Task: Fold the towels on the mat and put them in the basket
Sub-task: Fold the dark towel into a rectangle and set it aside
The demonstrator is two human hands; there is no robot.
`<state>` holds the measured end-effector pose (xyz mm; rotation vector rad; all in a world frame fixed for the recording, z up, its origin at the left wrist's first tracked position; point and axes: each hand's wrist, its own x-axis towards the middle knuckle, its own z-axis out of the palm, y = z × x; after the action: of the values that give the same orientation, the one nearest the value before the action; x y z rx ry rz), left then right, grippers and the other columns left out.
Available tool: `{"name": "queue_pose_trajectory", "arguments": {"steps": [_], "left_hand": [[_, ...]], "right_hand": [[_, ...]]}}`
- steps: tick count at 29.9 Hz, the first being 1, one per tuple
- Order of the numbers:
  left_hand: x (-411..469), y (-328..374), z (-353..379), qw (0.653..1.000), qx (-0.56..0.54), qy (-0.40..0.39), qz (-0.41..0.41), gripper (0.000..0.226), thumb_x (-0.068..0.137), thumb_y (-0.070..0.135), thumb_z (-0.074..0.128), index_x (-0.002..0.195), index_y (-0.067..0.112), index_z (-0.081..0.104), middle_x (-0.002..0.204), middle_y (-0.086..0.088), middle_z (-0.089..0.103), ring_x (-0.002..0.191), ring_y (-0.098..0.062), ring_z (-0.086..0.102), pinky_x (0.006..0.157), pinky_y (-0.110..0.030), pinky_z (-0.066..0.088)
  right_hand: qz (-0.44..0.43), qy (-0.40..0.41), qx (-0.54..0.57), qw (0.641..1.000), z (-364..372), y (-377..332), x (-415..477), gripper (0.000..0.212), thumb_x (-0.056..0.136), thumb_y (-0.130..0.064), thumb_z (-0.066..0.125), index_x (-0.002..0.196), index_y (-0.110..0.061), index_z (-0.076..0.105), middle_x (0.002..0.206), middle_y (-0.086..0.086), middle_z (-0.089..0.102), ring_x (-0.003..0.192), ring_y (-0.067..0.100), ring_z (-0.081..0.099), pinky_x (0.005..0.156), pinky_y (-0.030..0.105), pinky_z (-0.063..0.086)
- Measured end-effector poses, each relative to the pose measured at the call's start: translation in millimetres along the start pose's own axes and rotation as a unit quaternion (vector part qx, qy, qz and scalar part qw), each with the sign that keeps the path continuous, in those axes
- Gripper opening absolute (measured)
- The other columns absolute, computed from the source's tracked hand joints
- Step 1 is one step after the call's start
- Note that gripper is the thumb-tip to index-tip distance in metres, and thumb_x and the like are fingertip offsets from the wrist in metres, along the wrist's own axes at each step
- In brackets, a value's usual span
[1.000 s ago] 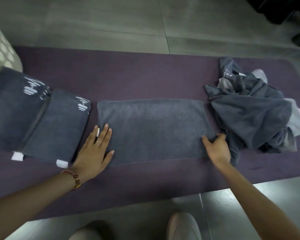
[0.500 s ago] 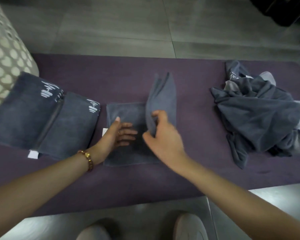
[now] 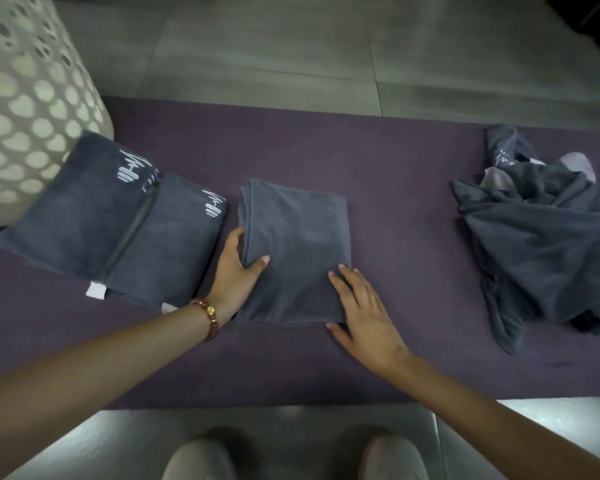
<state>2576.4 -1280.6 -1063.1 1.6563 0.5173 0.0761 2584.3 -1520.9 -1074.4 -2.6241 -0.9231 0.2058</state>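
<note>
Towel now halved, left hand pinching, right hand flat

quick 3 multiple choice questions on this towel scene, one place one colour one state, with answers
1. Where does the basket stand?
A) far left
B) far right
C) near edge, centre

2. What colour is the mat?
A) green
B) white
C) purple

3. How does the right hand lie?
A) clenched in a fist
B) flat on the middle towel
C) lifted clear of everything

Answers:
1 A, it stands at upper left beside the folded towels.
2 C, it is dark purple throughout.
3 B, straight fingers rest on its near right corner.
</note>
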Motion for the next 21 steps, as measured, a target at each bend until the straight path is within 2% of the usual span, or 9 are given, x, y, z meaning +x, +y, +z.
{"name": "queue_pose_trajectory", "arguments": {"steps": [3,5,6,8,10,13,16,19,21], "left_hand": [[-4.5,-5.7,-8.2,0.999,0.020,-0.023,0.010,0.077,0.084,0.002,0.067,0.144,0.022,0.022,0.113,0.021,0.047,0.101,0.014,0.051,0.087,-0.010,0.043],[-2.9,-5.4,-10.5,0.996,0.080,-0.013,0.044,0.071,0.083,0.006,0.068,0.137,0.028,0.028,0.111,0.019,0.049,0.101,0.011,0.053,0.087,-0.011,0.045],[-0.3,-3.4,-11.0,0.993,0.104,0.004,0.055,0.062,0.083,0.010,0.069,0.131,0.029,0.035,0.111,0.015,0.051,0.100,0.005,0.054,0.089,-0.018,0.047],[5.2,3.1,-11.2,0.988,0.142,0.033,0.052,0.046,0.084,0.015,0.069,0.121,0.024,0.044,0.111,0.010,0.051,0.094,0.001,0.052,0.089,-0.026,0.046],[10.9,7.9,-10.9,0.985,0.163,0.027,0.038,0.044,0.084,0.015,0.070,0.120,0.017,0.045,0.109,0.008,0.049,0.091,0.000,0.051,0.087,-0.025,0.043],[14.5,9.0,-10.0,0.986,0.159,-0.005,0.043,0.041,0.086,0.007,0.065,0.119,0.014,0.042,0.102,0.012,0.050,0.096,-0.005,0.052,0.090,-0.025,0.044],[11.8,3.4,-9.5,0.989,0.146,-0.004,0.036,0.037,0.089,0.003,0.059,0.119,0.013,0.041,0.099,0.014,0.050,0.091,-0.002,0.053,0.091,-0.027,0.046],[9.6,-0.3,-9.2,0.987,0.156,0.014,0.033,0.034,0.091,0.002,0.055,0.121,0.013,0.041,0.103,0.006,0.051,0.085,-0.002,0.054,0.088,-0.029,0.047],[8.3,-0.5,-8.0,0.985,0.167,0.034,0.034,0.035,0.092,0.002,0.052,0.123,0.013,0.040,0.110,0.002,0.051,0.088,-0.007,0.056,0.088,-0.028,0.045]], "right_hand": [[-0.003,-0.005,0.034,0.999,3.5,8.5,-8.0,0.075,0.085,-0.021,0.067,0.147,-0.022,0.023,0.156,-0.003,0.010,0.134,0.024,0.039,0.103,0.037,0.043],[0.005,0.023,0.035,0.999,4.1,7.1,-9.0,0.071,0.082,-0.016,0.070,0.142,-0.023,0.032,0.154,-0.003,0.013,0.114,0.025,0.057,0.087,0.034,0.052],[0.011,0.038,0.032,0.999,4.0,5.8,-8.5,0.071,0.079,-0.013,0.072,0.139,-0.024,0.035,0.153,-0.002,0.016,0.102,0.024,0.063,0.079,0.032,0.054],[0.022,0.049,0.025,0.998,2.9,2.0,-6.7,0.073,0.074,-0.010,0.075,0.135,-0.025,0.038,0.151,-0.001,0.022,0.083,0.021,0.066,0.066,0.029,0.056],[0.030,0.052,0.008,0.998,2.4,-2.0,-4.0,0.075,0.070,-0.011,0.077,0.134,-0.023,0.041,0.150,0.001,0.028,0.071,0.017,0.064,0.058,0.026,0.054],[0.046,0.044,-0.023,0.998,-1.3,-5.6,2.7,0.079,0.064,-0.012,0.081,0.135,-0.017,0.046,0.148,0.003,0.038,0.067,0.014,0.063,0.053,0.022,0.051],[0.055,0.037,-0.083,0.994,-1.2,-2.6,6.8,0.090,0.052,-0.001,0.080,0.135,-0.016,0.049,0.145,0.006,0.044,0.066,0.014,0.062,0.048,0.022,0.048],[0.062,0.020,-0.136,0.989,13.6,0.2,2.0,0.098,0.051,0.002,0.078,0.139,-0.018,0.039,0.149,0.008,0.036,0.086,0.021,0.064,0.064,0.029,0.053],[0.080,-0.024,-0.124,0.989,16.0,-4.2,3.9,0.100,0.054,-0.003,0.077,0.143,-0.020,0.034,0.152,0.008,0.031,0.113,0.031,0.057,0.089,0.039,0.051]]}}
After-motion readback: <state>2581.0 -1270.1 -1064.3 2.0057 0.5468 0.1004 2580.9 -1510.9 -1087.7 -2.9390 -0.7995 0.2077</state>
